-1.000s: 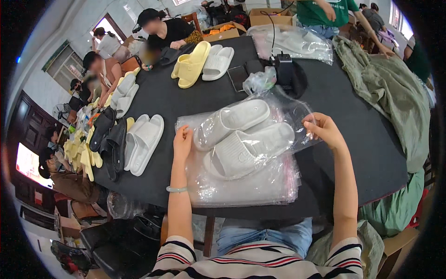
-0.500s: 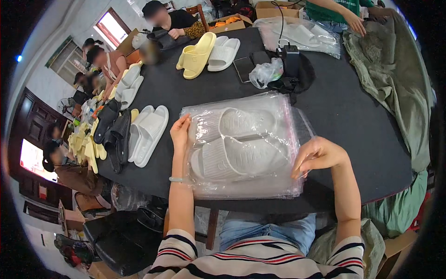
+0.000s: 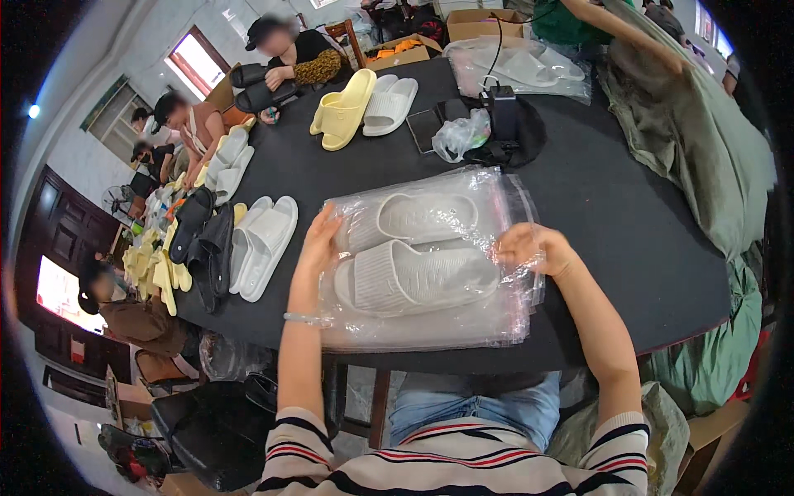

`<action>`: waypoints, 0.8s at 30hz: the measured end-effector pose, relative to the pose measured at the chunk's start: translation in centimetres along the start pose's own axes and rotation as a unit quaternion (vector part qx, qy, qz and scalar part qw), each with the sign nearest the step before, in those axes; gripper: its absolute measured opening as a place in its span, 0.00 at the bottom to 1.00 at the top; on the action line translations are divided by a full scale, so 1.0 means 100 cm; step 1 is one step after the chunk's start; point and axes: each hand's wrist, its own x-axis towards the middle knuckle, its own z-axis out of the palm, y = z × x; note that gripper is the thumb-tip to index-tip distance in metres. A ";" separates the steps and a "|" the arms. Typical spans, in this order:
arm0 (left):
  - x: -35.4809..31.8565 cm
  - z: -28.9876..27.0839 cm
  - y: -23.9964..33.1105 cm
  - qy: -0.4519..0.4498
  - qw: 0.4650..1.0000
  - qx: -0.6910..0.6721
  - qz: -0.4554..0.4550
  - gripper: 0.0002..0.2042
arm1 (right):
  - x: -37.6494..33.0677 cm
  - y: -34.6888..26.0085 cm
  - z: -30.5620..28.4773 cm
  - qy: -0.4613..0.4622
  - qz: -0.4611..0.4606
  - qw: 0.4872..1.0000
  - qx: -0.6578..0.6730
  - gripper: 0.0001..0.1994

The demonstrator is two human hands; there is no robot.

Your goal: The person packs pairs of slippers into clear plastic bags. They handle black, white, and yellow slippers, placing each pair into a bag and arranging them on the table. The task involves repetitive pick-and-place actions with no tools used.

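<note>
Two bare hands frame your work. Your left hand (image 3: 318,236) touches the bag's nine o'clock edge with its fingers together; you can't tell from here whether they pinch the film. Your right hand (image 3: 529,248) is at the three o'clock end with its fingers curled in at the loose film; it is blurred, so whether it pinches the film can't be told either. Between them, a pair of pale slippers (image 3: 434,277) lies side by side inside the clear bag (image 3: 490,207), on a stack of bags (image 3: 397,336) on the desk (image 3: 628,273).

You seem to be tidying the bag's open end. The next move probably calls for drawing that loose film flat and straight, without pushing the slippers askew.

Farther out, white slippers (image 3: 265,248) stand at nine o'clock with black slippers (image 3: 217,256) just beyond, yellow slippers (image 3: 343,109) at eleven, and a black device (image 3: 502,114) at one.

Half a second ago, your right hand was lower and farther out; now it has come up and inward over the bag's edge. A second ago the slippers lay at a slant; now they lie nearly level.
</note>
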 end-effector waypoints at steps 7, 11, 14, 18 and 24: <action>-0.083 -0.038 0.055 0.002 0.973 0.232 -0.007 0.26 | 0.011 0.016 0.067 -0.012 -0.191 0.726 -0.660 0.23; -0.132 -0.028 0.060 -0.049 0.938 0.333 -0.082 0.25 | 0.007 0.030 0.068 -0.009 -0.147 0.648 -0.747 0.29; -0.155 -0.026 0.054 -0.037 0.958 0.259 -0.114 0.23 | 0.010 0.031 0.066 -0.019 -0.129 0.647 -0.751 0.29; -0.173 -0.021 0.043 0.028 0.989 0.126 -0.066 0.23 | 0.010 0.030 0.067 -0.028 -0.132 0.653 -0.745 0.28; -0.183 -0.031 0.026 0.053 0.987 0.121 -0.091 0.22 | 0.012 0.034 0.064 -0.028 -0.150 0.648 -0.747 0.25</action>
